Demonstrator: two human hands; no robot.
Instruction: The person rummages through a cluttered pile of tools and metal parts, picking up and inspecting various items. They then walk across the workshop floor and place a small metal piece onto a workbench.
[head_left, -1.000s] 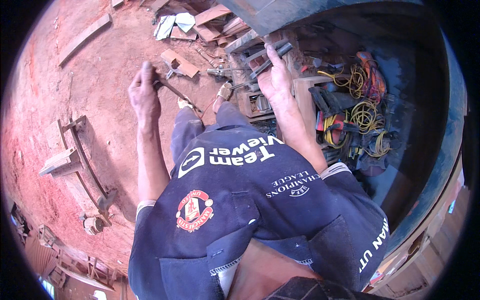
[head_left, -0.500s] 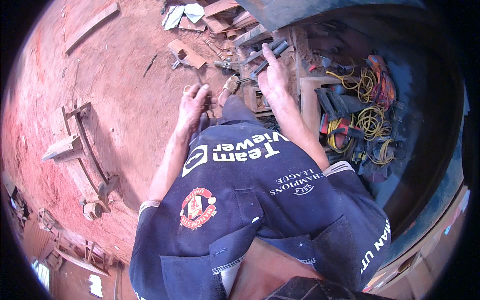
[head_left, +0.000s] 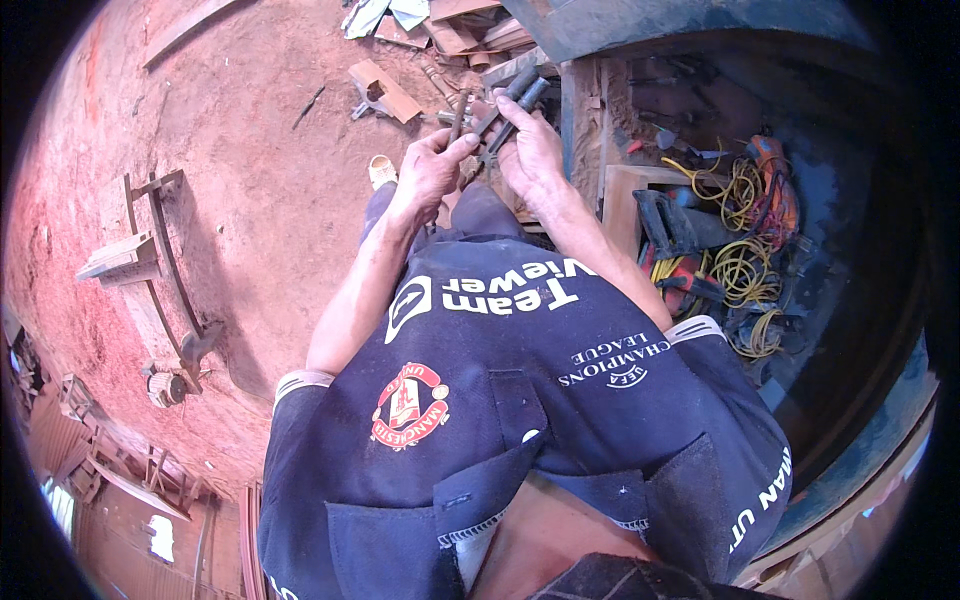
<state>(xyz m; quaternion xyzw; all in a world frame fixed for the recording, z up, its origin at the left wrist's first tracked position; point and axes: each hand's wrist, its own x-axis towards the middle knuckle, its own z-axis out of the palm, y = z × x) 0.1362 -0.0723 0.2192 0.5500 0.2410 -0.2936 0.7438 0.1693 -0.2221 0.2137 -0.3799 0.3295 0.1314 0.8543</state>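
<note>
My left hand (head_left: 432, 172) is closed around a thin dark rod-like tool (head_left: 459, 112), whose upper end sticks up past the fingers. Beside it, my right hand (head_left: 533, 155) grips a bundle of dark cylindrical-handled tools (head_left: 522, 97) that look like chisels. Their thin metal ends point down toward my legs, and the lower part of the bundle is partly hidden by the fingers. The two hands are close together in front of my knees, the tools in them nearly touching.
A board with a cutout (head_left: 385, 92) lies ahead on the reddish floor, near wood scraps (head_left: 450, 35). At right, coiled yellow cables (head_left: 745, 250) and power tools crowd a dark recess beside a wooden frame (head_left: 621, 210). A bent metal frame (head_left: 172, 260) stands at left.
My left hand has moved right and forward with the thin tool, up to the right hand. The right hand has shifted slightly left with its bundle.
</note>
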